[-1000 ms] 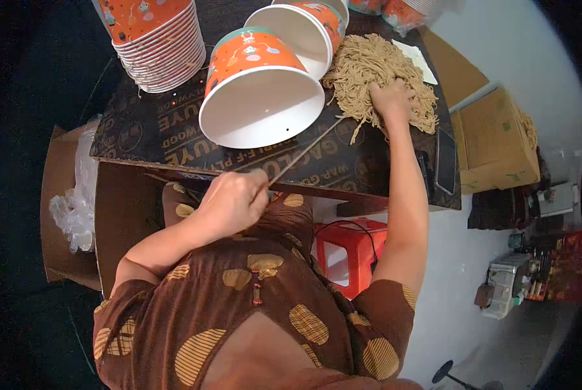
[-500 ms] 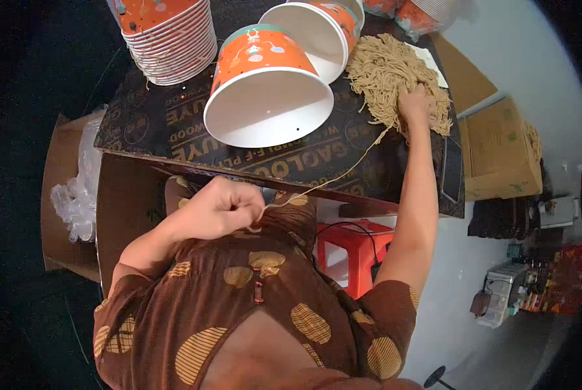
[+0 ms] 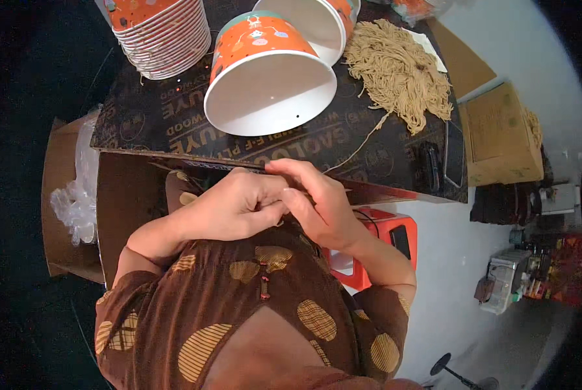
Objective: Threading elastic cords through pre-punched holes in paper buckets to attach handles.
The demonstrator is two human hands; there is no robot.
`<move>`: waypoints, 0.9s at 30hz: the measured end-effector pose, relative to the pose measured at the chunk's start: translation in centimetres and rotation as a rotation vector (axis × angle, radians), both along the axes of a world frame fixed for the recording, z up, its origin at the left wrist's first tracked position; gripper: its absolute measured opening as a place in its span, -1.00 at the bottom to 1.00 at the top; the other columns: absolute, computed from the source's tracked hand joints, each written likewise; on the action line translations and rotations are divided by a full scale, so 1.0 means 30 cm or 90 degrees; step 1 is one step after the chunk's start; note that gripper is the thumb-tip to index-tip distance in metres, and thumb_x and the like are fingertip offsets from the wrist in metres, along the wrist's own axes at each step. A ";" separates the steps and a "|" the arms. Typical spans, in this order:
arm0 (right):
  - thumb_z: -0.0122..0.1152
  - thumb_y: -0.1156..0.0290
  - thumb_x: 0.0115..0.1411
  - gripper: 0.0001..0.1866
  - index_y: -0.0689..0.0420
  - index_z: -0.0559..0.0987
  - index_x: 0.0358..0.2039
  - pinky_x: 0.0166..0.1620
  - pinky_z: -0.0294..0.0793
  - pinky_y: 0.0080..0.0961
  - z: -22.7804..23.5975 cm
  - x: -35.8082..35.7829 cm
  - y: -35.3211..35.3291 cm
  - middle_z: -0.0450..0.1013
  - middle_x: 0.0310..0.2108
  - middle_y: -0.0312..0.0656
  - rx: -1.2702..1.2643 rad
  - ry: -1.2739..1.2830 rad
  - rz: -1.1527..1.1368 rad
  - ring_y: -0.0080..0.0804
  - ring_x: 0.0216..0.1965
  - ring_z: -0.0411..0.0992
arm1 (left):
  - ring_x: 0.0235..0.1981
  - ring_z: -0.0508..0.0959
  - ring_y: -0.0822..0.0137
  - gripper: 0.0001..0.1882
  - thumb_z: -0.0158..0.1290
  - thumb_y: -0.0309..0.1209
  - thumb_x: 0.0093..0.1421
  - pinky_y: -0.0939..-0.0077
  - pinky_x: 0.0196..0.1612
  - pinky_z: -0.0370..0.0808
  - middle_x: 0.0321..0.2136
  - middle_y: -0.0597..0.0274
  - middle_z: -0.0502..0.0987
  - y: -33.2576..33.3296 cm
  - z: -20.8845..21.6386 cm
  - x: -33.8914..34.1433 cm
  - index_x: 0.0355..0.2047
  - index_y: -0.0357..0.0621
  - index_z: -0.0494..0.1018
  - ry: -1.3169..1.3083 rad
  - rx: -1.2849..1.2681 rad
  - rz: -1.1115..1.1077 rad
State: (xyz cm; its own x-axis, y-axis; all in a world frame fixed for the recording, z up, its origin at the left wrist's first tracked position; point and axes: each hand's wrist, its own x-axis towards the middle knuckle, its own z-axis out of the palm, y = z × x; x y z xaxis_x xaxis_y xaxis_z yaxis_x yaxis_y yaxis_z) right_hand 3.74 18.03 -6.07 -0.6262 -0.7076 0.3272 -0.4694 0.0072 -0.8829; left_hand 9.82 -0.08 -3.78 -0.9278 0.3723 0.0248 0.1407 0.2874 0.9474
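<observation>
Workplace seen from the wearer's head, largest items first. The dark, printed tabletop [image 3: 132, 114] spans the upper half of the view, its front edge above the wearer's lap. Beyond its right end stands a cardboard box [image 3: 502, 140]; below, a red stool [image 3: 383, 226] is partly covered by the right forearm. On the tabletop, at left, rises a stack of nested orange paper tubs [image 3: 164, 42]. At centre lies a single orange tub [image 3: 268, 81] on its side, its white mouth toward the wearer, with another tipped tub [image 3: 314, 29] behind it. To the right of these rests the heap of tan cord [image 3: 401, 71], loosely tangled, near the tabletop's right end. The left hand [image 3: 242, 205] and right hand [image 3: 317, 201] are together at the front edge, fingers bent and overlapping; whether they pinch the cord there is hidden and cannot be told. Smallest is the single strand [image 3: 373, 133], trailing from the heap across the tabletop toward the right hand.

Handling: the cord appears light, soft and limp, unlikely to slip or break but prone to snag. A strand is probably best pinched near its free end, the heap held down by the palm.
</observation>
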 end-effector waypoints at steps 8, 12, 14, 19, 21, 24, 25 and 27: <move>0.22 0.52 0.13 -0.93 0.21 0.54 -0.36 -0.46 0.35 -0.64 -0.033 0.041 0.060 0.47 -0.56 -0.19 0.034 -0.049 -0.112 -0.62 -0.55 0.39 | -0.61 0.25 0.67 -0.91 -0.04 -0.53 0.21 0.69 -0.56 0.17 -0.65 0.48 0.30 -0.004 0.004 0.017 -0.30 -0.28 0.42 -0.152 0.267 0.064; 0.18 0.54 0.16 -0.94 0.26 0.56 -0.36 -0.35 0.40 -0.67 -0.067 0.047 0.073 0.50 -0.51 -0.28 0.007 -0.058 -0.093 -0.68 -0.45 0.41 | -0.60 0.22 0.72 -0.91 -0.04 -0.52 0.25 0.73 -0.56 0.12 -0.61 0.56 0.29 -0.027 0.026 0.019 -0.27 -0.27 0.41 -0.188 0.297 0.108; 0.19 0.55 0.15 -0.88 0.26 0.54 -0.28 -0.32 0.42 -0.65 -0.089 0.045 0.077 0.53 -0.46 -0.27 0.039 -0.011 -0.049 -0.66 -0.44 0.44 | -0.59 0.21 0.72 -0.92 -0.03 -0.51 0.26 0.74 -0.54 0.13 -0.60 0.58 0.29 -0.028 0.011 0.025 -0.28 -0.26 0.41 -0.188 0.305 0.113; 0.13 0.49 0.19 -0.80 0.26 0.52 -0.17 -0.33 0.43 -0.62 -0.107 0.090 0.021 0.51 -0.41 -0.22 -0.065 -0.260 -0.035 -0.55 -0.44 0.45 | -0.50 0.32 0.68 -0.92 -0.03 -0.49 0.27 0.71 -0.46 0.25 -0.55 0.47 0.42 0.010 -0.079 0.027 -0.29 -0.25 0.39 -0.037 0.210 0.013; 0.07 0.45 0.25 -0.78 0.29 0.51 -0.16 -0.18 0.43 -0.64 -0.120 0.077 0.054 0.50 -0.31 -0.29 -0.077 -0.585 0.157 -0.61 -0.29 0.44 | -0.51 0.32 0.68 -0.92 -0.02 -0.49 0.26 0.70 -0.47 0.26 -0.58 0.45 0.41 0.007 -0.058 0.028 -0.32 -0.26 0.39 -0.119 0.237 -0.014; 0.06 0.47 0.25 -0.83 0.28 0.52 -0.21 -0.19 0.41 -0.66 -0.154 0.110 0.051 0.48 -0.36 -0.30 -0.061 -0.338 -0.001 -0.66 -0.27 0.41 | -0.57 0.29 0.67 -0.91 -0.02 -0.48 0.25 0.69 -0.51 0.23 -0.61 0.47 0.37 -0.008 -0.058 0.021 -0.35 -0.27 0.40 -0.073 0.193 0.047; 0.06 0.47 0.26 -0.85 0.28 0.52 -0.27 -0.25 0.39 -0.66 -0.152 0.112 0.053 0.47 -0.39 -0.32 -0.078 -0.342 -0.029 -0.67 -0.33 0.38 | -0.57 0.27 0.67 -0.91 -0.01 -0.49 0.25 0.69 -0.52 0.22 -0.62 0.48 0.35 -0.014 -0.059 0.019 -0.35 -0.27 0.41 -0.066 0.175 0.067; 0.06 0.47 0.25 -0.86 0.28 0.52 -0.29 -0.27 0.38 -0.64 -0.155 0.120 0.085 0.46 -0.41 -0.32 -0.040 -0.335 -0.046 -0.65 -0.36 0.38 | -0.58 0.24 0.69 -0.92 0.00 -0.50 0.25 0.71 -0.53 0.18 -0.62 0.52 0.32 -0.026 -0.048 0.015 -0.35 -0.28 0.42 -0.083 0.163 0.084</move>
